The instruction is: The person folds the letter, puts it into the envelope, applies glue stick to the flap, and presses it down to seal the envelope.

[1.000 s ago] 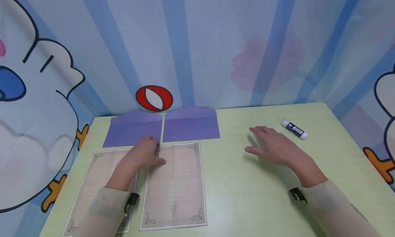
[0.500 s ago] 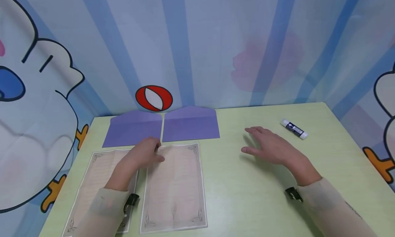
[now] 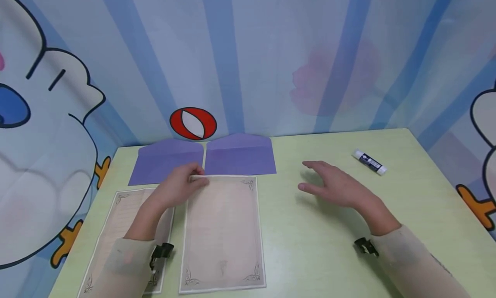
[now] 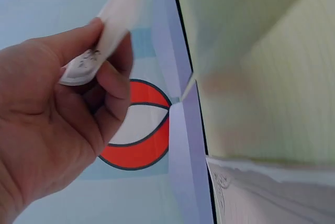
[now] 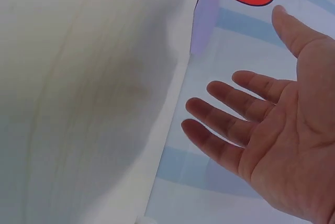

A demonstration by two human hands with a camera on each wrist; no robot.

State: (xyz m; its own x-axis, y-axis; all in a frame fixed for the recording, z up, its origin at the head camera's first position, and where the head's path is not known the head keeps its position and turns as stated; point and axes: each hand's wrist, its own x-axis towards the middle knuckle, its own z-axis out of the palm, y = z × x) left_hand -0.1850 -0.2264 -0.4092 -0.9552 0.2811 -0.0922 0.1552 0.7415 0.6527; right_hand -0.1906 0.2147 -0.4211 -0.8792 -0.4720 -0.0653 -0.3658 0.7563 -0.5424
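Note:
My left hand (image 3: 178,186) pinches the top left corner of the right-hand sheet of letter paper (image 3: 222,233), a pinkish lined sheet with a scrolled border. In the left wrist view the thumb and curled fingers grip that paper corner (image 4: 86,69), and the top edge is raised off the table. A second sheet of letter paper (image 3: 112,233) lies to the left, partly hidden under my left forearm. My right hand (image 3: 339,184) hovers over the table with fingers spread and relaxed, holding nothing; the right wrist view shows its bare palm (image 5: 293,135).
Two purple envelopes, a left one (image 3: 159,164) and a right one (image 3: 240,160), lie side by side at the table's back edge, flaps up. A glue stick (image 3: 369,162) lies back right on the pale green table (image 3: 302,255). A printed curtain (image 3: 263,65) hangs behind.
My left hand has taken hold of the right-hand sheet's corner and lifted its top edge, shifting the sheet slightly right. My right hand has drifted a little left.

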